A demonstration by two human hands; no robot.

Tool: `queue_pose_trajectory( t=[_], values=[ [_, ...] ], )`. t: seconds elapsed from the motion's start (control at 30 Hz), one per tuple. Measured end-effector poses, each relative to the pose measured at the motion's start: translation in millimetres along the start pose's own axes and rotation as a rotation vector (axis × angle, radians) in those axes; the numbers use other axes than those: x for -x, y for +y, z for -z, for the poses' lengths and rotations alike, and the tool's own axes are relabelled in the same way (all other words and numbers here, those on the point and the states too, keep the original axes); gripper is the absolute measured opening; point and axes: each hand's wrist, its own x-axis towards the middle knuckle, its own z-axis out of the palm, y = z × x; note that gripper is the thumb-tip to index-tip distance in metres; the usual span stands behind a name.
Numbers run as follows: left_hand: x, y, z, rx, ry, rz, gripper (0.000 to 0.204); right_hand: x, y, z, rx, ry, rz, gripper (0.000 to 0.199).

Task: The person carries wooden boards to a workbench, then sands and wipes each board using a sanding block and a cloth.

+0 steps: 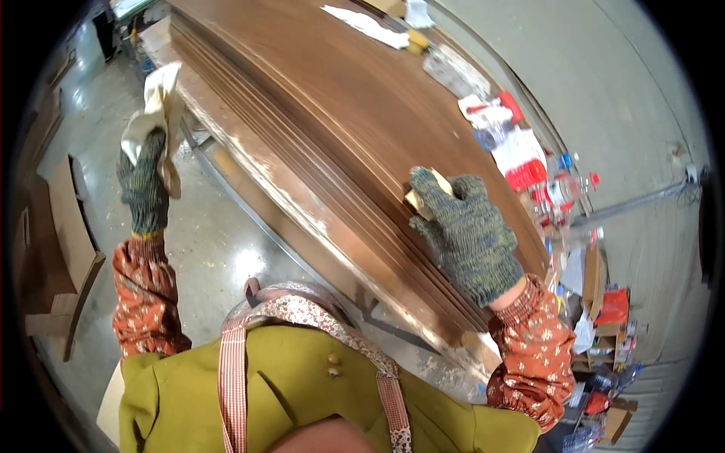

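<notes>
The grip of the right hand (pixel 468 234), in a knitted green glove, is closed around a small pale block (pixel 427 192), and only a corner of the block shows between the fingers. The block rests on the top sheet of a tall stack of brown boards (pixel 317 98), close to the near edge of the stack, which fills the middle of the view. The grip of the left hand (pixel 143 189), also in a green glove, is clamped on a crumpled pale cloth (pixel 155 106). This hand is raised in the air, well apart from the stack, above the grey floor (pixel 219 249). The near side of the stack shows white dusty patches along the board edges. On the far part of the stack lie a white rag (pixel 366 26) and a yellow block (pixel 417 39). Along the right side stand several red and white bottles (pixel 529 174). A piece of brown cardboard (pixel 64 226) stands on the floor at the left.
</notes>
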Motion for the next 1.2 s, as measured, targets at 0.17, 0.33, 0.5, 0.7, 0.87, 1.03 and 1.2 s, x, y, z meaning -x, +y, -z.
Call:
queue_pose_trajectory(
  t=[0.17, 0.33, 0.5, 0.7, 0.87, 1.03, 1.2],
  values=[
    [36, -71, 53, -0.21, 0.096, 0.097, 0.041, -126, 23, -28, -0.079, -0.009, 0.116, 0.042],
    [63, -70, 57, -0.029, 0.325, 0.411, 0.036, -249, 35, -74, -0.146, 0.075, 0.168, 0.053],
    [105, -97, 82, 0.0, 0.514, 0.529, 0.039, -341, 17, -100, -0.091, 0.065, 0.187, 0.047],
    [111, -117, 76, 0.009, 0.598, 0.553, 0.037, -415, -20, -88, -0.104, 0.033, 0.23, 0.043],
    [79, -71, 37, 0.025, 0.447, 0.596, 0.039, -459, -45, -69, -0.112, 0.183, 0.276, 0.033],
    [77, -59, 25, 0.154, 0.52, 0.591, 0.037, -476, -58, -48, -0.129, 0.229, 0.373, 0.03],
    [73, -58, 33, -0.025, 0.449, 0.519, 0.037, -485, -69, -33, -0.078, 0.133, 0.406, 0.049]
  ],
)
